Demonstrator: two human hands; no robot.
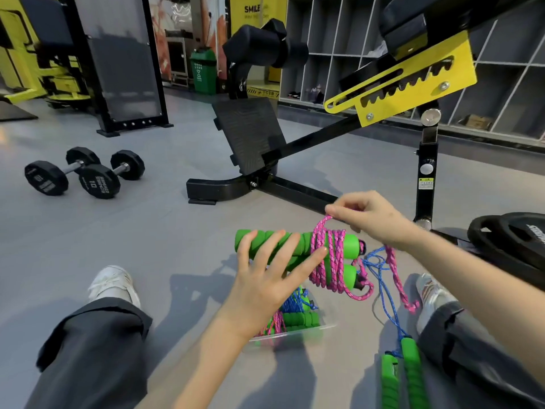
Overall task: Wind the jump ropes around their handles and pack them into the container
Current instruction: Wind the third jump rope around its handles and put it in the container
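Grey floor (165,231): 2 dumbbells (85,172) far left, bench frame (265,184) mid, clear container (295,332) w/ wound ropes, green handles (404,376) + blue rope (383,290) right, weight plates (510,240).

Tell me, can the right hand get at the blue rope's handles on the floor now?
Probably not yet: the right hand pinches the pink rope. The handles lie uncovered by the right leg, so once it lets go, the way looks free.

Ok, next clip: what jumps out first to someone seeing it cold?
The green handles at centre, bound in pink rope: the left hand steadies them while the right hand pinches a loop above. Below sits a clear container already holding ropes; a blue rope trails to handles at lower right. Two dumbbells lie far left.
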